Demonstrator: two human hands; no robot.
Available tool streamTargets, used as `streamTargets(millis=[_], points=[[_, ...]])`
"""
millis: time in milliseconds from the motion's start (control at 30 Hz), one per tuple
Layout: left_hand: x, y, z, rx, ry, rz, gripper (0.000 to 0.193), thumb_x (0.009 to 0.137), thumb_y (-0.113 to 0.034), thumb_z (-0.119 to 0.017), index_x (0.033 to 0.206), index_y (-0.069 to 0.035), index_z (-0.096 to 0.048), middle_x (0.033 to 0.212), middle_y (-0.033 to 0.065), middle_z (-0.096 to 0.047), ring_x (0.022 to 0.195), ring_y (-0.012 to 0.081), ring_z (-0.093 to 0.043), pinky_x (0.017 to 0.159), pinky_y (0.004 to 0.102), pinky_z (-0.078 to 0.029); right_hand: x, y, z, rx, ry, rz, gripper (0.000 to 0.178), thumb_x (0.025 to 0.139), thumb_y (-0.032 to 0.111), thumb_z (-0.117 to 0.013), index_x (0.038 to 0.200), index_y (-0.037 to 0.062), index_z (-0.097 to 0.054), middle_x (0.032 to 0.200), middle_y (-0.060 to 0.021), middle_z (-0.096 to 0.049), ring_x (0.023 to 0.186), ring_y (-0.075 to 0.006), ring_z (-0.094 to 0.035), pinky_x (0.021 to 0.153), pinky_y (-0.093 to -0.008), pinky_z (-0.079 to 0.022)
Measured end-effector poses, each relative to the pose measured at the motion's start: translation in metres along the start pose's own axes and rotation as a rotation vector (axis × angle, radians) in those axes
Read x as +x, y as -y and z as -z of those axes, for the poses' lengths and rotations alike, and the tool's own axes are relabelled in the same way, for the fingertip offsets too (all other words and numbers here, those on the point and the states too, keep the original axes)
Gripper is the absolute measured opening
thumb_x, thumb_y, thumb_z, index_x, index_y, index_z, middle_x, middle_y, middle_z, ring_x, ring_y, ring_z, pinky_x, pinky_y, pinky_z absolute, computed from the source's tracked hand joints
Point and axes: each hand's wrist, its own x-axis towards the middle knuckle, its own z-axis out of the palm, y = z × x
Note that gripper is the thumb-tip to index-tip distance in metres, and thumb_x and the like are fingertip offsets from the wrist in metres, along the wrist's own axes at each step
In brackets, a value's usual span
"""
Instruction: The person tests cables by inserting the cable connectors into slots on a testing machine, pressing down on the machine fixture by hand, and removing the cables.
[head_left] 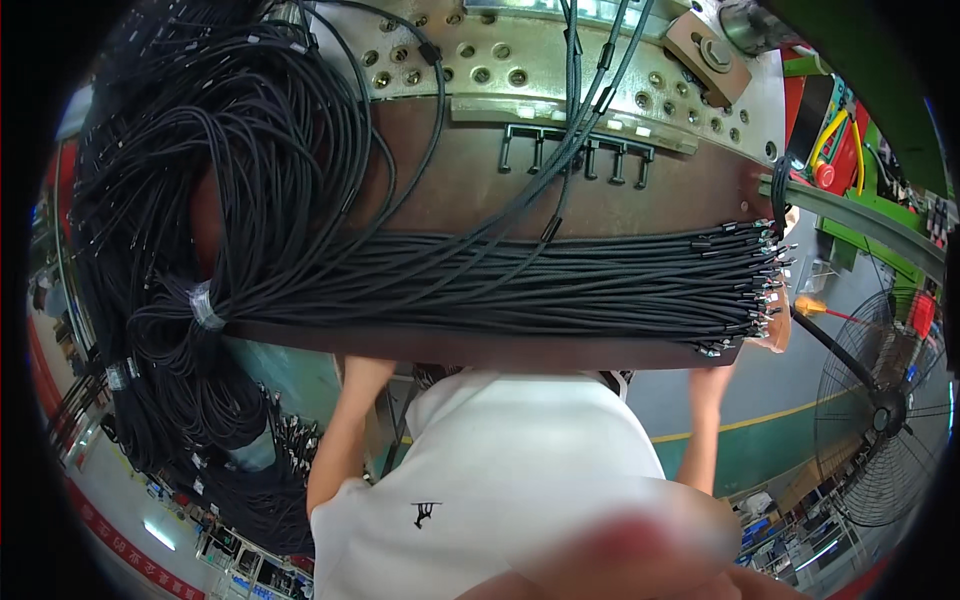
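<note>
My left hand [369,371] reaches under the near edge of the brown board [465,345], left of my body. At the board's right end, my right hand [712,382] also goes beneath that edge. The fingers of both hands are hidden by the board, so whether they hold anything does not show. Across the board lies a thick bundle of black cables [560,285], bound at the left with whitish tape [206,305]. Metal tips at the right end of the bundle stick out near my right hand. Several cables rise from it to the mould behind.
Behind the board stands a metal mould plate [420,72] with bolt holes. A black comb-shaped moulded piece [577,152] rests at its front. More cable loops [190,390] hang at the left. Right are an orange-handled tool [808,305] and a large fan [888,412].
</note>
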Motion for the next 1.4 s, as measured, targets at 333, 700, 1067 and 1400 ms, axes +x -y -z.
streamTargets(millis=[333, 700, 1067, 1400], points=[[0.017, -0.005, 0.001, 0.044, -0.178, -0.006, 0.032, 0.08, -0.01, -0.063, 0.11, -0.002, -0.066, 0.11, 0.0177, -0.066, 0.105, 0.0354, -0.06, 0.094, 0.0429, -0.043, -0.012, -0.02, -0.045, 0.096, 0.147, 0.012, 0.043, 0.091, 0.01, -0.057, 0.131, -0.0027, -0.048, 0.132, -0.0179, -0.051, 0.121, -0.0301, -0.048, 0.104, -0.0392, -0.036], [0.024, -0.004, 0.0, 0.1, -0.184, -0.047, 0.02, 0.082, -0.01, -0.059, 0.099, -0.002, -0.068, 0.099, 0.0166, -0.068, 0.094, 0.0368, -0.063, 0.082, 0.0447, -0.049, 0.005, 0.018, -0.045, 0.066, 0.055, 0.052, 0.04, 0.091, 0.009, -0.057, 0.128, -0.0028, -0.05, 0.127, -0.0183, -0.055, 0.118, -0.0319, -0.05, 0.101, -0.0405, -0.039], [0.054, -0.103, 0.104, -0.569, 0.839, -0.303, 0.055, 0.088, -0.043, -0.062, 0.127, -0.006, -0.057, 0.123, 0.0149, -0.062, 0.111, 0.0323, -0.059, 0.092, 0.04, -0.047, 0.057, 0.175, 0.058, 0.044, 1.207, 0.204, 0.026, 0.088, 0.02, -0.066, 0.106, 0.0016, -0.066, 0.096, -0.0127, -0.069, 0.085, -0.0243, -0.067, 0.069, -0.0333, -0.052], [0.114, -0.173, 0.083, 0.246, -0.098, -0.382, 0.098, 0.064, -0.054, -0.075, 0.141, -0.007, -0.037, 0.145, 0.0168, -0.038, 0.135, 0.0343, -0.035, 0.102, 0.0559, -0.036, 0.184, 0.226, -0.036, -0.286, -0.063, 0.969, 0.073, 0.075, 0.031, -0.077, 0.136, 0.0116, -0.042, 0.118, -0.0136, -0.045, 0.106, -0.0355, -0.047, 0.092, -0.0456, -0.04]])
